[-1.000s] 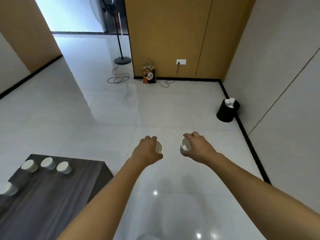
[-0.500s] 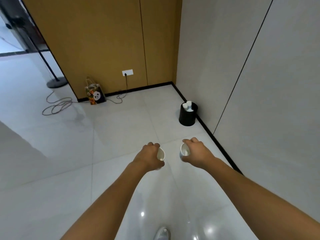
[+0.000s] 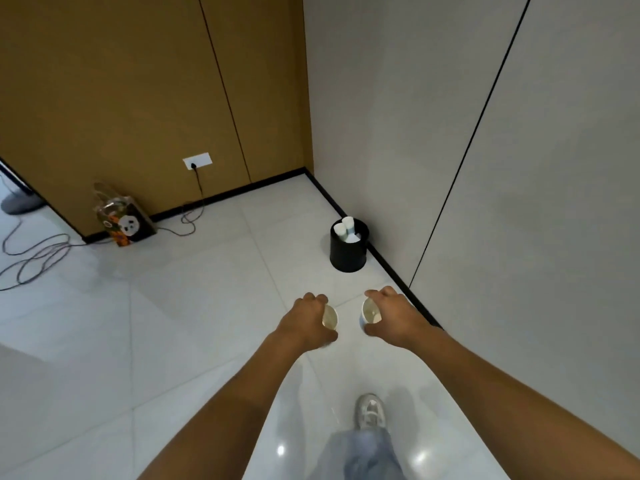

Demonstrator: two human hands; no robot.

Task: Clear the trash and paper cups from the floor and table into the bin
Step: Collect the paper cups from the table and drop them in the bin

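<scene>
1. Ahead on the floor (image 3: 173,323), open tile runs clear to the bin (image 3: 348,251), which sits against the right wall's black baseboard (image 3: 398,275) near the corner.
2. Two paper cups in hand, one each: left cup (image 3: 329,317), right cup (image 3: 370,311). About three more cups stick out of the bin.
3. Left hand (image 3: 304,323) curled around its cup; right hand (image 3: 394,315) likewise.
4. Both cups lie sideways, mouths facing each other, long axes roughly left-right.
5. Gift bag (image 3: 124,221) and loose cable (image 3: 31,258) sit far left; one shoe (image 3: 370,410) below.
</scene>
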